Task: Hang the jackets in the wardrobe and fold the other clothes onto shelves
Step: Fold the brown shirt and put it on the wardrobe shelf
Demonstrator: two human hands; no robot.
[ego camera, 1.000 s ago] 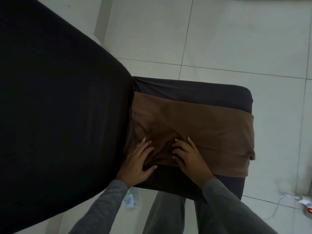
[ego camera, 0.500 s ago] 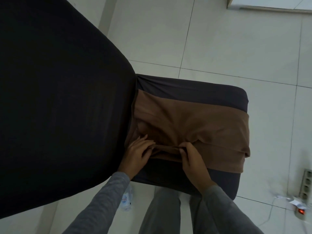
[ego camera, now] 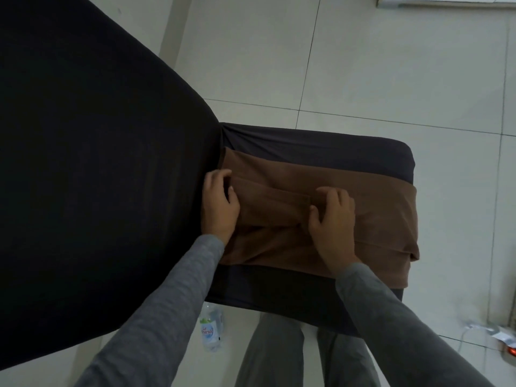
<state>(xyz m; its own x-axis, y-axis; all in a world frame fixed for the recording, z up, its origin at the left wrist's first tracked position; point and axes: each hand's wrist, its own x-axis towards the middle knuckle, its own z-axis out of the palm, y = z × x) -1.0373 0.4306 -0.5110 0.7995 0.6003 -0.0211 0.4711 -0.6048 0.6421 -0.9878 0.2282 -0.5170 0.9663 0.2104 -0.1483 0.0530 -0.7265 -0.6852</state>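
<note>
A brown garment (ego camera: 377, 213) lies spread across the dark seat of a covered chair (ego camera: 321, 146). Its near edge is folded over toward the far side, forming a doubled strip between my hands. My left hand (ego camera: 219, 203) pinches the left end of that fold, close to the chair's back. My right hand (ego camera: 332, 216) grips the fold's right end near the garment's middle. The right part of the garment still lies flat and hangs slightly over the seat's right edge.
The chair's large black back (ego camera: 92, 169) fills the left side. A plastic water bottle (ego camera: 210, 328) stands on the white tiled floor under the seat's near edge. A cable and power strip (ego camera: 502, 342) lie at the right, and pale furniture (ego camera: 446, 1) shows top right.
My hands went from resting flat on the garment's near edge to pinching it and carrying it away from me, folding the left half over. The hands have also spread wider apart.
</note>
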